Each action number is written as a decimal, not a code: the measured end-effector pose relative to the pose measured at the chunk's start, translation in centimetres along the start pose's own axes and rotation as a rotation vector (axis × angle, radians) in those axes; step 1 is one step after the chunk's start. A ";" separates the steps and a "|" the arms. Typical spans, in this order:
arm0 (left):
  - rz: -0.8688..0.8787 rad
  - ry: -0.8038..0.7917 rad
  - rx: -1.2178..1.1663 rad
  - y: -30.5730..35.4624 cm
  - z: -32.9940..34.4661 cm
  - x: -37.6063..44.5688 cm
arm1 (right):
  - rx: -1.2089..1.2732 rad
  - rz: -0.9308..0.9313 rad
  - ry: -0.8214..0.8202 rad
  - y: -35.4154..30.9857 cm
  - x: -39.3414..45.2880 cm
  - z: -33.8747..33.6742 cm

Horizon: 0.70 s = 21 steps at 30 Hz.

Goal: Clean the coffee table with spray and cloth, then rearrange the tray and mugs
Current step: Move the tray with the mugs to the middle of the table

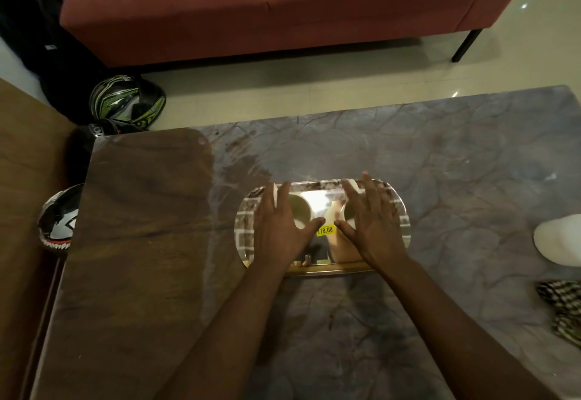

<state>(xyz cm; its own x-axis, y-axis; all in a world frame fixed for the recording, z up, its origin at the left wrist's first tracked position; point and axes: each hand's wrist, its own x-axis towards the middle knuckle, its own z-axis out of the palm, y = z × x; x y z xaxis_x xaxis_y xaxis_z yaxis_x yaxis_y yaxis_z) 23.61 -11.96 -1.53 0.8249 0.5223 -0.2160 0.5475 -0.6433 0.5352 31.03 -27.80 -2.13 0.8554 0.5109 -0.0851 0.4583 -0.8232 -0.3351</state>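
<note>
A shiny oval metal tray (244,230) with a yellow price sticker (325,230) lies on the grey marble coffee table (456,160). Two white mugs stand side by side on it. My left hand (278,230) reaches over the left mug (299,208), fingers on its far-left rim and thumb against its near side. My right hand (372,226) spans the right mug (349,212) the same way, fingers over the far rim and thumb at the near-left side. Both mugs are largely hidden under my hands.
A checked cloth (562,308) and a white rounded object (559,241) lie at the table's right edge. A wooden board (28,198) stands to the left. Helmets (125,101) sit on the floor beyond it. A red sofa (267,6) faces the table's far side.
</note>
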 end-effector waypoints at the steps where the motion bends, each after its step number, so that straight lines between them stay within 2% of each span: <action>1: 0.018 -0.009 0.000 -0.2 0.4 -0.2 | -0.026 -0.028 -0.005 0.3 -0.2 0.2; 6: 0.257 -0.103 0.029 -2.3 0.4 0.8 | -0.065 0.094 -0.015 -0.3 0.3 0.8; 11: 0.321 -0.120 -0.007 -2.9 0.3 0.7 | 0.000 0.111 -0.022 -0.6 0.4 1.0; 13: 0.195 -0.034 -0.192 -3.5 0.2 0.7 | 0.089 0.147 0.082 0.5 0.3 0.4; 15: -0.041 0.171 -0.408 -5.4 0.0 0.6 | 0.264 0.304 0.170 2.8 -0.4 0.1; 16: -0.159 0.255 -0.432 -6.4 -0.1 0.4 | 0.320 0.367 0.208 4.1 -1.2 0.3; 18: -0.317 0.296 -0.278 -8.6 0.0 -0.1 | 0.340 0.464 0.188 6.6 -3.0 1.1; 19: -0.339 0.273 -0.198 -9.4 0.2 -0.4 | 0.346 0.507 0.134 7.5 -3.7 1.6; 21: -0.349 0.221 -0.195 -10.7 0.8 -0.7 | 0.387 0.567 0.036 8.7 -4.2 2.3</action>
<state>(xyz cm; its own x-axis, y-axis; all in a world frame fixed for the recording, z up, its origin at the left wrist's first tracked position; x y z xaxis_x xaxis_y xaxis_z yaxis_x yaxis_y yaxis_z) 17.28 -5.87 -7.72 0.5348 0.8094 -0.2425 0.7329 -0.3016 0.6098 30.85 -36.50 -6.85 0.9483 0.0128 -0.3173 -0.1762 -0.8100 -0.5594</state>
